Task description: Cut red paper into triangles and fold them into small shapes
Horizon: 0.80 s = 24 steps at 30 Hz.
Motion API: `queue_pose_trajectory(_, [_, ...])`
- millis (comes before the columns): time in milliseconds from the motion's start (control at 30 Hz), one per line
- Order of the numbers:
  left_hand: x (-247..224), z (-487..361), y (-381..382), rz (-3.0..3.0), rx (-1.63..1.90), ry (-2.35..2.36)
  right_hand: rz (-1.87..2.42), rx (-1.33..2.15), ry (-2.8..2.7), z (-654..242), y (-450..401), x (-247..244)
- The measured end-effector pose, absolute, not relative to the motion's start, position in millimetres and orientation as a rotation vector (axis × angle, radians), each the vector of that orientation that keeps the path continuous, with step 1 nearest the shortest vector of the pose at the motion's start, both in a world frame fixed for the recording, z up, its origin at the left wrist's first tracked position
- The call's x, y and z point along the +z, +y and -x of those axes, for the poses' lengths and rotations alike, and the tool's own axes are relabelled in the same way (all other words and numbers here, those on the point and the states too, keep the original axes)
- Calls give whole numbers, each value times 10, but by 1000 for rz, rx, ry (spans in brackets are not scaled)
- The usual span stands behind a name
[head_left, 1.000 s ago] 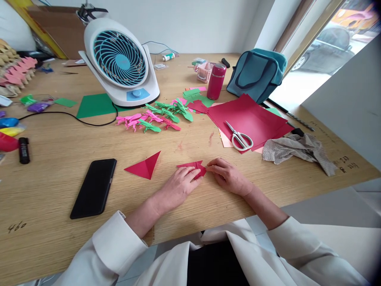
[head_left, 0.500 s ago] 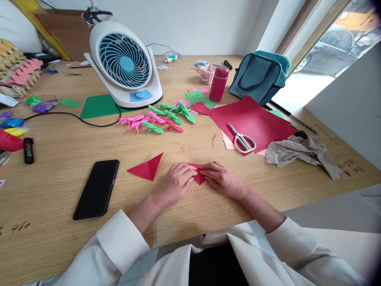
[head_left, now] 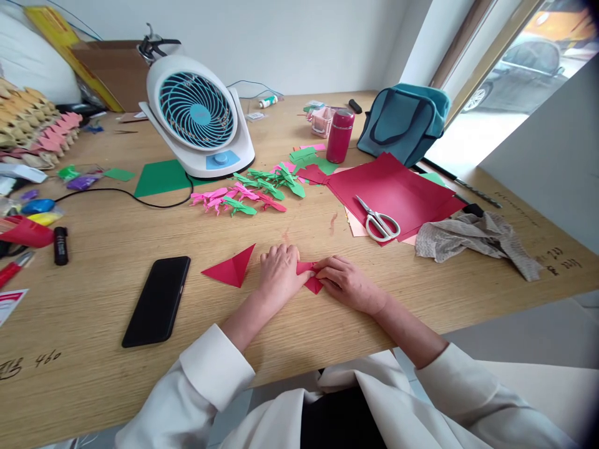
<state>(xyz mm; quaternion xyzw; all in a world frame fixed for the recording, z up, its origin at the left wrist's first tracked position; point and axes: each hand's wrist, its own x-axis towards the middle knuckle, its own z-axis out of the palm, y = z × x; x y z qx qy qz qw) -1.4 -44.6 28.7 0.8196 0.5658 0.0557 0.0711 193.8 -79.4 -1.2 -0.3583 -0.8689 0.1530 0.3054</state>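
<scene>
A small folded piece of red paper (head_left: 313,285) lies on the wooden table in front of me, partly covered by my fingers. My left hand (head_left: 281,271) has its thumb stretched across the paper and its fingers bent over the left side. From the right, the fingertips of my right hand (head_left: 349,284) pinch and press the same piece. Its lower point shows between the two hands. Left of my left hand rests another folded red paper triangle (head_left: 233,268), untouched.
A black phone (head_left: 156,301) lies to the left. Beyond my hands are several pink, green and red paper figures (head_left: 248,190), a fan (head_left: 201,118), scissors (head_left: 381,221) on red sheets (head_left: 397,187), a red flask (head_left: 340,137), a blue bag (head_left: 402,121) and a crumpled cloth (head_left: 472,240).
My left hand has shifted slightly left and up, its thumb now extended over the red paper. The right hand keeps its place. The view has tilted a little.
</scene>
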Motion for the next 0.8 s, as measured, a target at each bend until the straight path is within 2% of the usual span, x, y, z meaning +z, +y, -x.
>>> queue_pose_trajectory(233, [268,2,-430,-2355,231,1620,945,406,-2305,-1933,-796,25])
queue_pose_trajectory(600, [165,51,-701,-2599,516,1467,1000,313,-2387,-1956,-788,35])
queue_pose_trajectory(800, [45,126,-689,-2515,740,1353,1037,299,-2377,-1972,-779,33])
